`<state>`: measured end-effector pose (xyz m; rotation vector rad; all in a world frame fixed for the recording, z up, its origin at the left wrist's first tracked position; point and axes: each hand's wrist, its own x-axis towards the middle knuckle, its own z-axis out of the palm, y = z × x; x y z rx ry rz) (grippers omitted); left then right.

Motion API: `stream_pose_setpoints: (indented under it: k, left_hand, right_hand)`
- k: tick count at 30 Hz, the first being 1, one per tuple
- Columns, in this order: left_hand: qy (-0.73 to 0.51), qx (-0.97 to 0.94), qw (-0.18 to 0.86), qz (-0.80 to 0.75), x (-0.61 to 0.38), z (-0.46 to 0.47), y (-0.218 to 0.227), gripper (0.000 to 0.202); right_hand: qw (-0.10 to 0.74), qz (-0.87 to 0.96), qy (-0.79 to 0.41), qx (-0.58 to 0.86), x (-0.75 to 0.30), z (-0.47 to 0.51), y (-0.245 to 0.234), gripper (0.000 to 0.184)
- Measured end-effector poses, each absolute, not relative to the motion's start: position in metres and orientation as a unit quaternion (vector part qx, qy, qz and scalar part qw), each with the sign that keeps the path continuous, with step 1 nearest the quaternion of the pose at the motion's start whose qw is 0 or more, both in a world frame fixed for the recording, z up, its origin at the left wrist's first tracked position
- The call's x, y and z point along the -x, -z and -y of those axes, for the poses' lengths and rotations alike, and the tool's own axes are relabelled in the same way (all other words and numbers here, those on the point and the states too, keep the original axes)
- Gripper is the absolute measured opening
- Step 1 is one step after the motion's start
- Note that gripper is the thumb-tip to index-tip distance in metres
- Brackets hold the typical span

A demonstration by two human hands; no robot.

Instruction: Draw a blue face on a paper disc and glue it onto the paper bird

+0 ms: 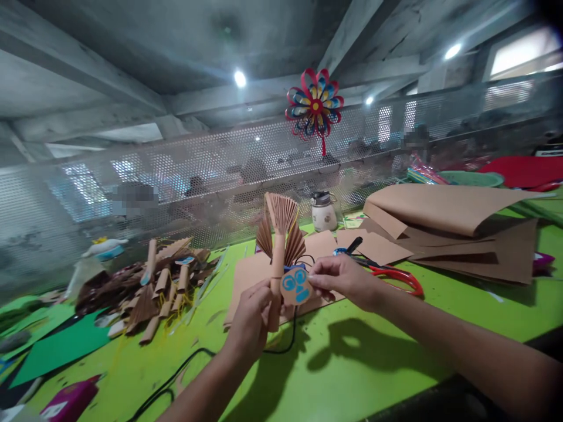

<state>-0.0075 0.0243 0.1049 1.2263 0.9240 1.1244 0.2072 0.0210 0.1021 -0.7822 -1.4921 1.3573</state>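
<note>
Centre of the frame: we see a slim, rolled brown paper tube [277,258], its long axis close to upright, topped by a pleated brown paper fan [284,212]. The left hand [253,309] is closed around the tube's lower part. The right hand [349,280] pinches, between thumb and fingers, the right edge of a small brown card disc with blue curled shapes [295,288]. We note the governing relation: the disc lies immediately to the tube's right, its decorated face turned towards us, its left edge meeting the tube's outline in this view; whether the two touch, we cannot tell. The disc lies to the upper right of the left hand and to the left of the right hand, which is the nearer, being in contact with it. Both hands are raised above a bright green desk [343,401]. We mark also, right of centre, red-handled scissors [414,281] and, left of centre, a heap of brown paper tubes and folded pieces [162,280]
</note>
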Motion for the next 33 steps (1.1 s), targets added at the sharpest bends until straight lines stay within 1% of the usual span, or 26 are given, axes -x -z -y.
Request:
stream_pose_setpoints:
  k: [2,7,13,15,21,25,29,33]
  left_hand:
    - [-0.469,-0.522,0.59,-0.4,0.007,-0.021,-0.104,0.017]
    - [-0.453,-0.509,0.62,-0.388,0.002,-0.022,-0.091,0.03]
    - [-0.436,-0.488,0.665,-0.36,-0.002,-0.021,-0.074,0.045]
    - [-0.438,-0.485,0.666,-0.359,-0.001,-0.022,-0.07,0.045]
    - [-0.449,-0.474,0.655,-0.38,0.006,-0.024,-0.059,0.037]
    - [-0.453,-0.457,0.665,-0.378,0.006,-0.02,-0.06,0.047]
    - [-0.454,-0.445,0.682,-0.361,0.003,-0.018,-0.063,0.049]
    - [-0.439,-0.436,0.692,-0.372,0.001,-0.016,-0.062,0.059]
  right_hand:
    - [0.475,0.6,-0.56,0.318,-0.203,-0.023,-0.093,0.052]
    - [0.465,0.593,-0.572,0.324,-0.203,-0.026,-0.071,0.052]
    - [0.452,0.599,-0.565,0.342,-0.207,-0.029,-0.065,0.052]
    - [0.446,0.604,-0.564,0.344,-0.206,-0.028,-0.066,0.052]
    - [0.434,0.616,-0.558,0.347,-0.205,-0.023,-0.07,0.052]
    - [0.437,0.625,-0.544,0.351,-0.207,-0.021,-0.071,0.051]
    - [0.432,0.629,-0.542,0.352,-0.207,-0.019,-0.07,0.047]
    - [0.429,0.624,-0.549,0.355,-0.204,-0.019,-0.066,0.049]
